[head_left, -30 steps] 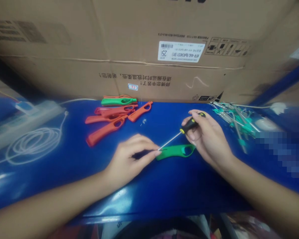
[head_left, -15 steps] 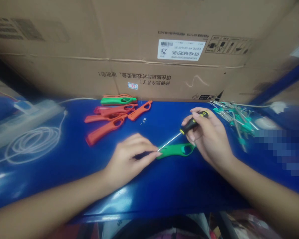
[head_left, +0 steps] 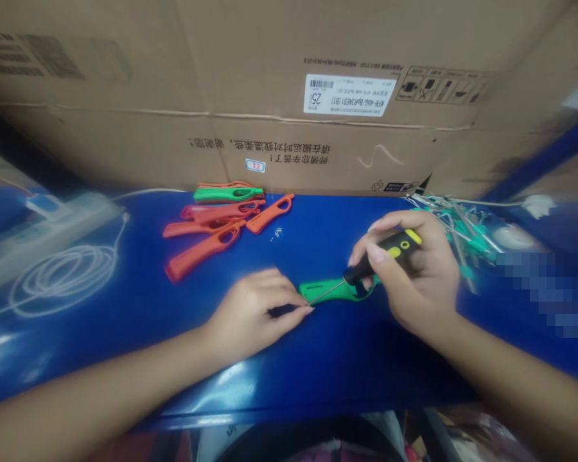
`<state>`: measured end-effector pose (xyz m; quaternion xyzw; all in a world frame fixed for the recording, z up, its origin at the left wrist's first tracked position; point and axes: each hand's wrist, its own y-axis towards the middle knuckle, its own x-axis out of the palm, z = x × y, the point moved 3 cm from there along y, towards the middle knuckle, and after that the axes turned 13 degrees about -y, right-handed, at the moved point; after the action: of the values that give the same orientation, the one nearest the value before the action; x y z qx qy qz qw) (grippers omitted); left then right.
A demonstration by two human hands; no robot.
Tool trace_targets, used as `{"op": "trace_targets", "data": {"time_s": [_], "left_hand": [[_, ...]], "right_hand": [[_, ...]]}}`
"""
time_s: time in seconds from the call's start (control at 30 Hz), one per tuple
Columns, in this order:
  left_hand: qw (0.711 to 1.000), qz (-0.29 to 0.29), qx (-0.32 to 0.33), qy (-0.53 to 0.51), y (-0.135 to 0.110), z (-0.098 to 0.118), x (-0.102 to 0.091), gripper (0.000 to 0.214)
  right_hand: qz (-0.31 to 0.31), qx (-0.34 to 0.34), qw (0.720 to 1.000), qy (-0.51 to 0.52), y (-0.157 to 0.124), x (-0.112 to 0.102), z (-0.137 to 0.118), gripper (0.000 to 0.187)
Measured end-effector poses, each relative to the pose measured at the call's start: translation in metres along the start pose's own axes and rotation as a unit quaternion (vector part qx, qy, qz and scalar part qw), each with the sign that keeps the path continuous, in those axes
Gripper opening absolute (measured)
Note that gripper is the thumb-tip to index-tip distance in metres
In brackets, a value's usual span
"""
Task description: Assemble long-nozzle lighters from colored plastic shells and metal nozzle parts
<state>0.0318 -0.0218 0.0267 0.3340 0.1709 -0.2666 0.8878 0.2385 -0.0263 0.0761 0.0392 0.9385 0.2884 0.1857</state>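
Observation:
A screwdriver (head_left: 384,258) with a black and yellow handle is gripped in my right hand (head_left: 417,282), its thin shaft slanting down to the left. At the tip of that shaft, the thumb and forefinger of my left hand (head_left: 255,311) are pinched together; anything tiny between them is too small to make out. A green plastic lighter casing (head_left: 334,290) with a finger loop lies on the blue table just behind the shaft, its right end partly covered by my right hand. Tiny metal pieces, which look like screws (head_left: 278,234), lie farther back.
Orange casings (head_left: 200,253) and another green casing (head_left: 226,193) are piled at back left. Metal rods with teal parts (head_left: 472,234) lie at right. A coiled white cable (head_left: 65,282) and power strip (head_left: 84,221) are on the left. A cardboard box (head_left: 250,77) stands behind.
The screwdriver handle has come lower and nearer, with the right hand turned around it. The pinched left fingers and the screwdriver tip have shifted slightly toward me, off the green casing's end.

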Motion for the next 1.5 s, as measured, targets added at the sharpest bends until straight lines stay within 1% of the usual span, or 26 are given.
{"op": "trace_targets", "data": {"time_s": [0.07,0.13,0.2,0.27,0.33,0.4,0.47,0.53,0.6,0.73,0.87,0.97,1.13,1.33,1.43,1.5], "left_hand": [[1.000,-0.015,-0.007,-0.002,0.000,-0.001,0.001,0.009],[0.999,-0.030,-0.008,-0.005,-0.001,-0.001,0.002,0.010],[0.999,-0.045,-0.004,-0.004,-0.001,0.001,0.003,0.010],[0.998,-0.063,0.000,0.006,-0.002,0.002,0.004,0.011],[0.997,-0.078,0.000,0.017,-0.003,0.002,0.006,0.011],[0.996,-0.088,-0.004,0.024,-0.004,0.001,0.007,0.012],[0.996,-0.092,-0.006,0.021,-0.005,0.000,0.008,0.011],[0.996,-0.089,-0.009,0.010,-0.004,-0.001,0.008,0.009],[0.997,-0.076,-0.006,-0.008,-0.003,-0.001,0.007,0.008],[0.999,-0.029,0.001,-0.026,0.000,0.001,0.003,0.010],[1.000,-0.004,-0.022,-0.008,0.000,0.001,-0.001,0.022],[0.999,0.006,-0.038,-0.004,-0.002,0.000,-0.002,0.019],[0.999,0.019,-0.043,-0.008,-0.003,-0.002,-0.002,0.012],[0.999,0.026,-0.038,-0.016,-0.003,-0.004,-0.002,0.009],[0.999,0.028,-0.034,-0.018,-0.002,-0.004,-0.002,0.009],[0.999,0.023,-0.032,-0.018,-0.002,-0.004,-0.002,0.009]], "right_hand": [[-0.010,-0.022,1.000,-0.011,-0.002,0.002,-0.005,0.024],[-0.007,-0.050,0.999,-0.011,-0.004,0.003,-0.009,0.035],[0.002,-0.096,0.995,-0.020,-0.005,0.003,-0.011,0.044],[-0.011,-0.147,0.988,-0.043,-0.007,0.004,-0.011,0.051],[-0.060,-0.187,0.979,-0.057,-0.009,0.005,-0.008,0.063],[-0.123,-0.214,0.968,-0.051,-0.012,0.007,-0.004,0.078],[-0.179,-0.235,0.954,-0.047,-0.014,0.009,-0.001,0.089],[-0.202,-0.245,0.947,-0.052,-0.016,0.011,0.000,0.094],[-0.186,-0.242,0.951,-0.054,-0.015,0.011,0.000,0.095],[-0.114,-0.196,0.974,-0.029,-0.011,0.010,-0.001,0.086],[-0.051,-0.188,0.981,-0.016,-0.008,0.010,-0.005,0.075],[-0.017,-0.176,0.984,-0.021,-0.007,0.011,-0.006,0.068],[-0.003,-0.157,0.987,-0.031,-0.007,0.012,-0.004,0.061],[-0.014,-0.187,0.982,-0.038,-0.007,0.012,-0.007,0.065],[-0.013,-0.176,0.984,-0.032,-0.007,0.012,-0.007,0.062],[-0.013,-0.170,0.985,-0.024,-0.007,0.012,-0.005,0.063]]}}
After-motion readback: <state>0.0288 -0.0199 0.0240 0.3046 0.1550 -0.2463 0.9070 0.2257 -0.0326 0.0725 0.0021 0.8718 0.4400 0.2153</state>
